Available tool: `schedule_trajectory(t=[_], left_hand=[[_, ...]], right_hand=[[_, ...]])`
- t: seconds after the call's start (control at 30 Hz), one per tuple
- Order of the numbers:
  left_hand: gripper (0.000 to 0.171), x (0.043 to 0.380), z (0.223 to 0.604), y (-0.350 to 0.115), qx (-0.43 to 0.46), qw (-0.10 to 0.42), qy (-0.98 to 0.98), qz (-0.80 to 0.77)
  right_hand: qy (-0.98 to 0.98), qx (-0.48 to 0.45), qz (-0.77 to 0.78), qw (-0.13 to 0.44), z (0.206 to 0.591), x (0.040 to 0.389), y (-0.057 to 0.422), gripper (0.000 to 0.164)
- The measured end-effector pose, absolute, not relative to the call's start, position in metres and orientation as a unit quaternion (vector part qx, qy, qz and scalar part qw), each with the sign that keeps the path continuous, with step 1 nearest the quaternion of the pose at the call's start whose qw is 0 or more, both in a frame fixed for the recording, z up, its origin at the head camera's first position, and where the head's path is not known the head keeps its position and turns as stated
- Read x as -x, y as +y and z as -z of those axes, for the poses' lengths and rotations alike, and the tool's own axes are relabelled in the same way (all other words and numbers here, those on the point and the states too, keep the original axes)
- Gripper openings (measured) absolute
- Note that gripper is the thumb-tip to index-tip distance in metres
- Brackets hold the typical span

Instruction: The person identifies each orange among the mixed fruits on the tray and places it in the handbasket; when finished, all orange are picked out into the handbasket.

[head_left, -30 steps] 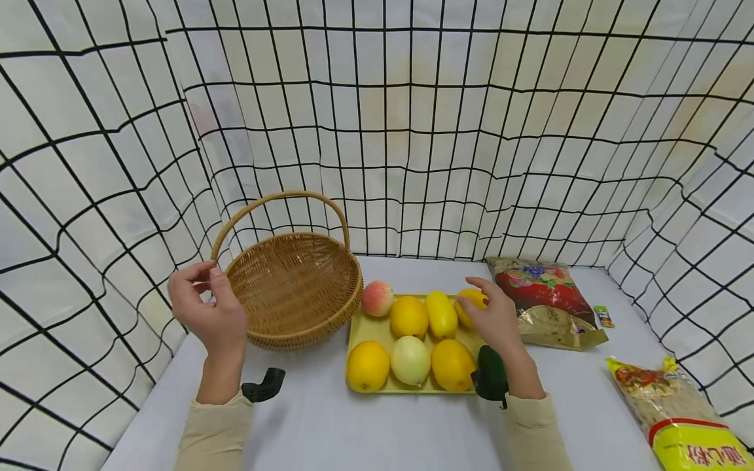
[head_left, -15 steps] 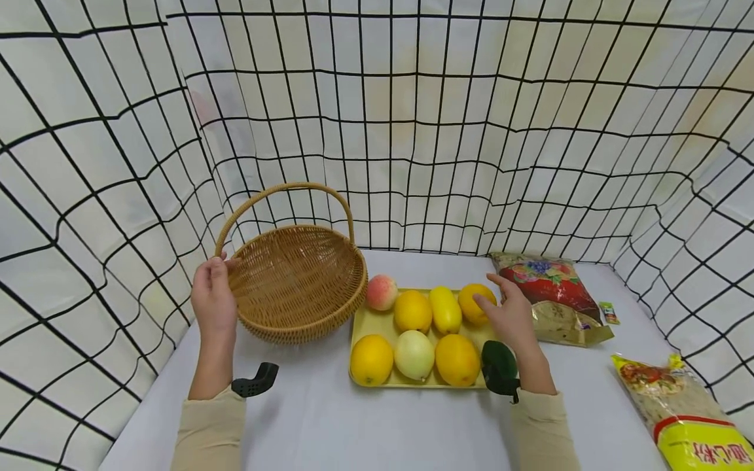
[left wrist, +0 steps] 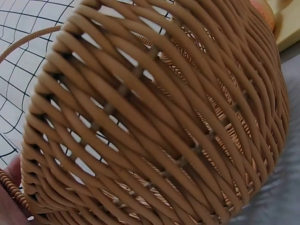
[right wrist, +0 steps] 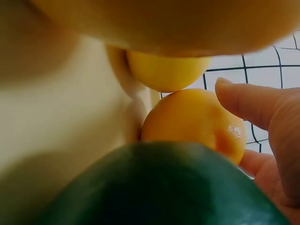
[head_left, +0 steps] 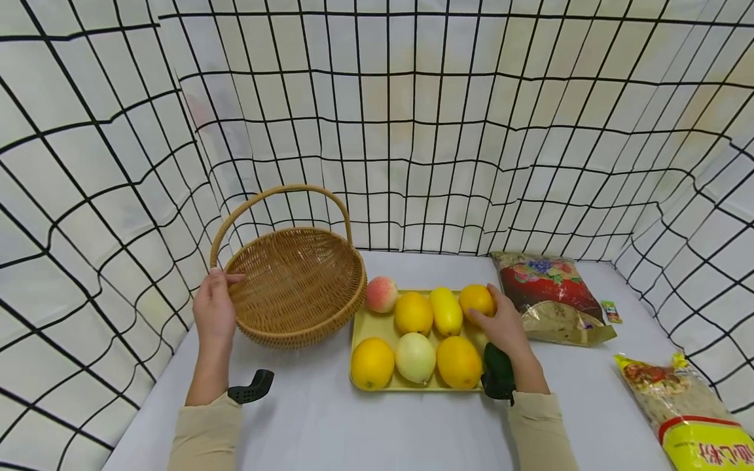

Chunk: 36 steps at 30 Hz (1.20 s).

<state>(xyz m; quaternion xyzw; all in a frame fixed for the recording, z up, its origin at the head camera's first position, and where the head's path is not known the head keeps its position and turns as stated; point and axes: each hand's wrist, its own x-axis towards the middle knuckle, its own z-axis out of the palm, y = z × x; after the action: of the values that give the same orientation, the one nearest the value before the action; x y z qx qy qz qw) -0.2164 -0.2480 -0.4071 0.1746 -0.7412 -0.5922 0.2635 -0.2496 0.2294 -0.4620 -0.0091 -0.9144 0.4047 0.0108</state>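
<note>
My left hand [head_left: 215, 311] grips the wicker basket [head_left: 294, 284] at its left side, where the handle meets the rim. The basket tilts towards me, its bowl showing nothing inside. In the left wrist view the woven outside of the basket [left wrist: 154, 112] hides most of the hand. Over the back right corner of the yellow tray [head_left: 368, 327], my right hand [head_left: 508, 325] holds an orange [head_left: 476, 299] between thumb and fingers. The right wrist view shows the thumb across the near side of this orange [right wrist: 187, 117], other fingers behind it.
The tray also bears a peach [head_left: 381, 294], more oranges [head_left: 374, 364], an oblong yellow fruit [head_left: 446, 311], a pale green round fruit [head_left: 415, 358] and a dark green oval fruit [head_left: 497, 367]. Food bags [head_left: 548, 294] lie at right. Black netting [head_left: 389, 137] surrounds the table.
My left hand has moved to the basket's side and taken hold of it. My right hand, earlier beside the back right orange with spread fingers, has closed round it.
</note>
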Motion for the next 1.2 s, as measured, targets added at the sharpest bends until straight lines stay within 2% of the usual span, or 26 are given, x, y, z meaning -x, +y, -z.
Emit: schedule_trajectory(t=[0.17,0.37,0.5,0.7,0.87,1.2], left_hand=[[0.061,0.217,0.41,-0.244,-0.181,0.272,-0.751,0.573],[0.071,0.217,0.415,-0.241,-0.182,0.295,-0.762,0.546],[0.069,0.217,0.416,-0.239,-0.184,0.314,-0.758,0.542],[0.069,0.217,0.416,-0.236,-0.182,0.341,-0.754,0.532],[0.067,0.217,0.414,-0.233,-0.174,0.349,-0.746,0.541],[0.066,0.217,0.415,-0.233,-0.168,0.356,-0.743,0.542]], right_hand=[[-0.914,0.025,-0.404,0.012,0.466,0.246,0.228,0.075],[-0.915,0.05,-0.401,0.008,0.467,0.243,0.229,0.081],[-0.913,0.052,-0.405,0.008,0.467,0.242,0.229,0.085],[-0.899,0.057,-0.432,0.048,0.46,0.24,0.228,0.082],[-0.889,0.052,-0.448,0.082,0.45,0.238,0.226,0.08],[-0.874,0.025,-0.472,0.108,0.433,0.236,0.213,0.076]])
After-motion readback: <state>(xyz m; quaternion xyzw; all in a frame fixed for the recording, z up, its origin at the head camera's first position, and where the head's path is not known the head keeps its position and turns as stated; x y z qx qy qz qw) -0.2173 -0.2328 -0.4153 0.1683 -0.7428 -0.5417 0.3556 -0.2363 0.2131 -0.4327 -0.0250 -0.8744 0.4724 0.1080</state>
